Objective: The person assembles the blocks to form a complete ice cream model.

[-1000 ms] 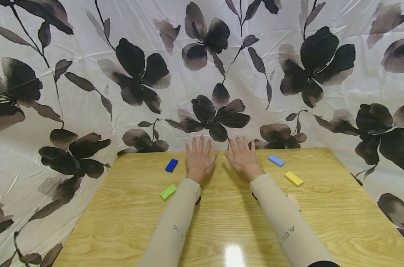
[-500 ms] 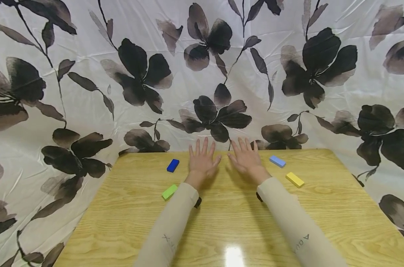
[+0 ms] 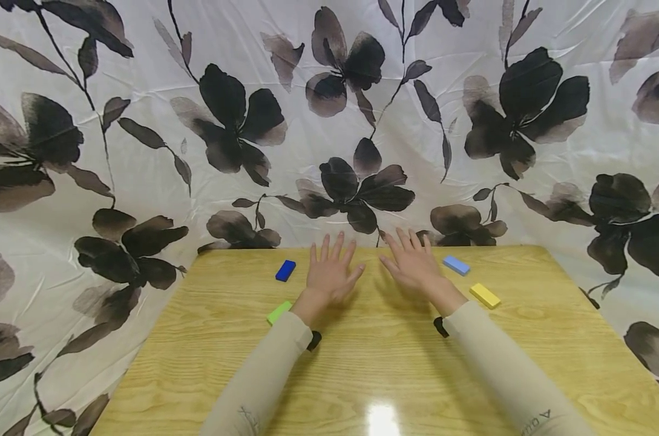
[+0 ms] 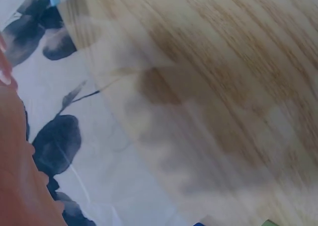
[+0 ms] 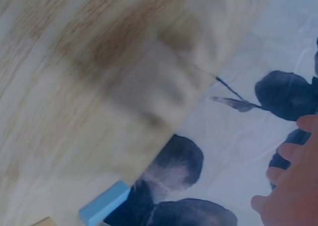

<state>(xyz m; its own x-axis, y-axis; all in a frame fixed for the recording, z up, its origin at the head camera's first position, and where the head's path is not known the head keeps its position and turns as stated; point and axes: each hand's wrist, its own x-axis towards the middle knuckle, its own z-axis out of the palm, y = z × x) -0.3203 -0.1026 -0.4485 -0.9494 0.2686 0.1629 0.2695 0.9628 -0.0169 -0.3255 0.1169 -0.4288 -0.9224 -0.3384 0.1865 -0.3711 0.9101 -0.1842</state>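
Note:
Both hands are held out over the wooden table near its far edge, fingers straight and spread, holding nothing. In the head view the left hand (image 3: 330,275) is nearest a dark blue block (image 3: 285,270). A green block (image 3: 278,312) lies by the left forearm, partly covered by the sleeve. The right hand (image 3: 414,264) has a light blue block (image 3: 456,265) to its right and a yellow block (image 3: 485,295) beyond its wrist. In the right wrist view, the fingers (image 5: 293,161) appear against the cloth, with the light blue block (image 5: 105,203) at the bottom. Shadows lie below both hands.
A wooden table (image 3: 373,363) carries the blocks, lying flat along both sides. White cloth with dark flowers (image 3: 231,121) hangs behind its far edge and along the sides. Dark bands (image 3: 440,327) sit at both wrists.
Both hands have drawn back a little toward the person, and the forearms have spread apart. A pale tan piece, visible earlier near the right forearm, is now hidden by the sleeve. Visible blocks lie unmoved.

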